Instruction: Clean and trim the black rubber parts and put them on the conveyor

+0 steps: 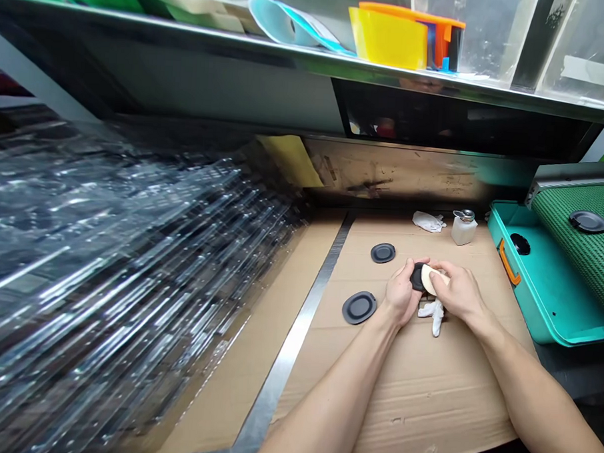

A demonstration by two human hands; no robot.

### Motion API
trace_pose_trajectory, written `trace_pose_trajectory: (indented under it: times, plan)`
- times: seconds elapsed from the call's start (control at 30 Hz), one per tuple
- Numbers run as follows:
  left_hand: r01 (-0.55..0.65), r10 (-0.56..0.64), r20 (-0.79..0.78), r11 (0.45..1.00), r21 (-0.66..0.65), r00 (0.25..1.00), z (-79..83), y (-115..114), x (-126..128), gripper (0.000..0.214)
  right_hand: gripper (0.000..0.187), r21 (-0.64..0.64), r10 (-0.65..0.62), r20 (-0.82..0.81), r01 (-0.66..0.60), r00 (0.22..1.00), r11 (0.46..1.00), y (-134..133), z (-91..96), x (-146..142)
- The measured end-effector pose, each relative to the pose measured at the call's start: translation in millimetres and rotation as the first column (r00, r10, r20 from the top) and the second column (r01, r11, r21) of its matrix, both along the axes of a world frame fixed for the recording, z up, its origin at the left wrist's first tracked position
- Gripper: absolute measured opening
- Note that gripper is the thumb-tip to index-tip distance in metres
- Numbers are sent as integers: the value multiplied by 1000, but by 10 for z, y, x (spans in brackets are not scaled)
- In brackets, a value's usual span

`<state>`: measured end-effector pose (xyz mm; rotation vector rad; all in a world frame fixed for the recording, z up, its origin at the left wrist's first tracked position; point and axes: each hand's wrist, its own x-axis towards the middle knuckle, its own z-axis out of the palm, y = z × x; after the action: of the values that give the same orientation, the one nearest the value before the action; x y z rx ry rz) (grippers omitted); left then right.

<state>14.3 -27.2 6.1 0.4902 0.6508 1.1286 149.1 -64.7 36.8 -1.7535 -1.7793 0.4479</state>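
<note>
My left hand (402, 294) grips a black oval disc (418, 277) by its edge, above the cardboard. In my right hand (457, 289) is a cream-coloured pad (431, 280), pinched between thumb and fingers and held against the disc's face; it partly covers the disc. Below my hands lies a crumpled white cloth (434, 315). Left of them, two more black oval discs rest on the cardboard: a farther disc (383, 253) and a nearer disc (359, 308).
Stacked clear plastic trays (130, 266) fill the left side. At the back stand a small bottle (464, 228) and a white crumpled cloth (429, 222). A teal bin (554, 291) sits right, beside a green conveyor belt (581, 245) carrying a disc (588, 222). A shelf (289, 56) crosses above.
</note>
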Motion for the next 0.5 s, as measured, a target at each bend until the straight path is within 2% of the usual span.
trace_pose_trajectory:
  times: [0.07, 0.13, 0.2, 0.27, 0.3, 0.43, 0.5]
  plan:
    - [18, -17, 22, 999, -37, 1000, 3, 3, 0, 34, 34, 43, 31, 59, -33, 998, 998, -14, 17, -63]
    - [37, -34, 46, 997, -61, 998, 10, 3, -10, 35, 32, 11, 84, 125, -86, 989, 996, -12, 28, -105]
    - [39, -35, 63, 997, -62, 997, 18, 0, -13, 36, 33, 0, 10, 212, -10, 977, 1000, 5, 28, -120]
    - [28, -23, 69, 998, -62, 997, 23, -5, -2, 37, 38, 43, -136, 286, 129, 948, 991, 26, 16, -125]
    - [28, -23, 72, 997, -71, 997, 26, -9, 7, 37, 40, 67, -166, 311, 152, 936, 986, 35, 8, -130]
    - [49, -37, 99, 991, -124, 994, 42, -18, 22, 38, 42, 58, -55, 379, 36, 924, 998, 50, -16, -175]
    - [37, -25, 93, 991, -131, 995, 58, -16, 11, 40, 42, 60, -107, 397, 91, 912, 994, 49, -18, -207]
